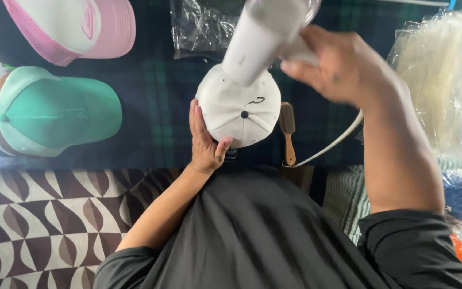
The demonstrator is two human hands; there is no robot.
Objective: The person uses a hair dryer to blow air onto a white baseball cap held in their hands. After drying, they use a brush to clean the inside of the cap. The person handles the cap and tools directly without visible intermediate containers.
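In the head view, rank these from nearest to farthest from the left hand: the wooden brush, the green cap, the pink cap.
Measured from the left hand, which holds the white cap:
1. Wooden brush, just to the right, past the white cap.
2. Green cap, off to the left on the plaid cloth.
3. Pink cap, far upper left.
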